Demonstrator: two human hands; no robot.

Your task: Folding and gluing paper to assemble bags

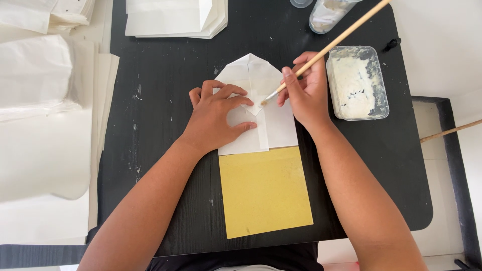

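A white folded paper (271,128) with a pointed top lies on the black table (170,165), partly over a yellow card (263,193). My left hand (217,114) presses flat on the paper's left half, fingers spread over the folds. My right hand (305,91) grips a long wooden brush (331,45), whose bristle tip touches the paper's middle fold just right of my left fingertips.
A clear plastic tub of white paste (357,83) stands right of my right hand. A plastic cup (326,14) sits at the back. Stacks of white paper (175,17) lie at the back and along the left side (45,135). A wooden stick (449,131) juts in at right.
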